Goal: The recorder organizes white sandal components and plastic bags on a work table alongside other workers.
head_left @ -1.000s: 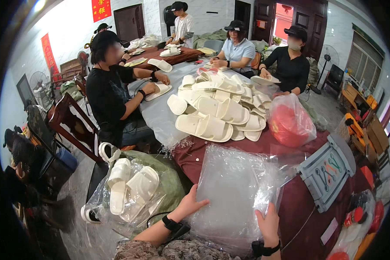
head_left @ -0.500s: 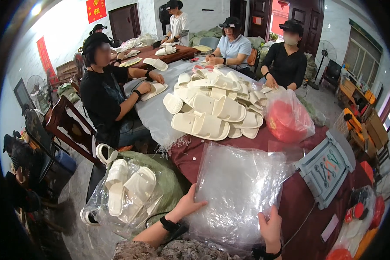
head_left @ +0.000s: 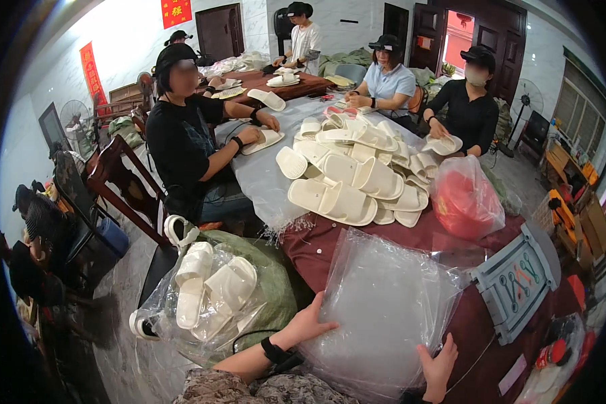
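Observation:
A stack of clear plastic bags (head_left: 384, 316) lies in front of me, at the near edge of the table. My left hand (head_left: 308, 324) is at its left edge, thumb stretched over the plastic and forefinger pointing up along the side. Beside the lower right edge is my right hand (head_left: 439, 363), open, with thumb and fingers spread. Neither hand has its fingers closed round anything. Beyond the bags rises a heap of cream slippers (head_left: 333, 200). To the left, more cream slippers (head_left: 230, 283) rest in a clear bag on a green sack (head_left: 273, 269).
A red bundle in a clear bag (head_left: 466, 202) stands right of the heap. A grey plastic panel (head_left: 518, 279) lies on the dark red tablecloth (head_left: 310, 252). Several co-workers sit or stand round the tables. A wooden chair (head_left: 129, 185) is at left.
My view has swung slightly left, so things sit further right. My right hand's fingers have spread wider beside the bags. The co-worker at far right now holds up a slipper.

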